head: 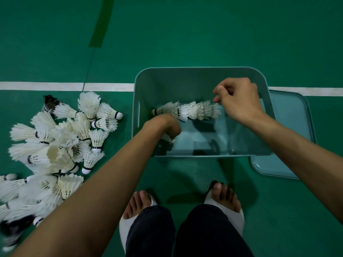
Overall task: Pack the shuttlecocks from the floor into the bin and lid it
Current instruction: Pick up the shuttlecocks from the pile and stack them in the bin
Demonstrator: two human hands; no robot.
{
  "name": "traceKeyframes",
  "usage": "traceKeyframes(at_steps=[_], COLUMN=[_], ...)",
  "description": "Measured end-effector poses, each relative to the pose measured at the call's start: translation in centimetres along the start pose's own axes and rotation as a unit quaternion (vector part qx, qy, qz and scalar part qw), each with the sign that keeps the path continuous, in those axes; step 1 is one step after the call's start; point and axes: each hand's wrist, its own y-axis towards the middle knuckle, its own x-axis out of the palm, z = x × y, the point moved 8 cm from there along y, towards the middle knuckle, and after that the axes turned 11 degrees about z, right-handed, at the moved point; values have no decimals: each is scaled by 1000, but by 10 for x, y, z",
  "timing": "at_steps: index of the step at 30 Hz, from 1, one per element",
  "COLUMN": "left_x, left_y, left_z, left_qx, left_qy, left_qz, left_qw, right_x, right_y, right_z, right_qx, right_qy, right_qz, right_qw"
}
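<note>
Teal plastic bin (185, 84) stands on the green floor (185, 34). Across its bottom lies a nested row of shuttlecocks (193, 110), cork end to the left. The left hand (167, 127) is inside, clenched round a single shuttlecock (170, 140) — feathers poke out below. The right hand (239, 97), fingers curled, meets the row's feather end; whether it grips or only touches, I cannot tell. A loose pile (61, 145) lies left of the bin — the lid (297, 145) lies flat at its right.

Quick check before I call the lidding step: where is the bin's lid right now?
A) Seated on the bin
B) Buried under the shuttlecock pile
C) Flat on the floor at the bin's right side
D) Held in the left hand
C: the lid lies flat on the green floor against the right side of the bin, whose top is open.
</note>
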Motion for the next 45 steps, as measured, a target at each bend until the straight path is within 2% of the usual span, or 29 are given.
traceKeyframes(at_steps=[6,10,14,18,21,23,25,28,31,34,36,39,43,45], left_x=[-14,-34,-69,-104,-110,-102,-83,-38,0,24,39,52,56,54], left_y=[-9,-19,-46,-94,-126,-144,-152,-147,-129,-115,-104,-84,-69,-68], left_z=[-6,-11,-13,-45,-109,-160,-205,-264,-291,-290,-281,-276,-277,-280], left_qx=[-29,-22,37,70,15,-55,-134,-231,-224,-176,-146,-149,-162,-159], left_qy=[-112,-144,-211,-268,-307,-320,-305,-264,-173,-59,-39,-82,-93,-125], left_qz=[58,130,213,313,388,426,435,411,407,425,411,384,372,371], left_qw=[992,981,953,908,869,844,837,842,868,886,899,908,909,906], right_x=[-10,-20,-13,6,30,47,69,129,199,244,261,278,300,296], right_y=[-8,-18,-40,-70,-88,-104,-126,-166,-194,-202,-202,-194,-186,-190], right_z=[-5,-16,-52,-111,-156,-190,-221,-242,-219,-180,-170,-182,-181,-180], right_qx=[4,12,-12,-56,-98,-140,-176,-181,-176,-202,-220,-278,-274,-299], right_qy=[12,24,15,25,-17,-40,-27,-20,-79,-173,-200,-191,-167,-155], right_qz=[-29,-39,-110,-160,-162,-136,-132,-229,-313,-311,-279,-219,-297,-286], right_qw=[999,999,994,985,982,980,975,956,930,912,913,915,900,897])
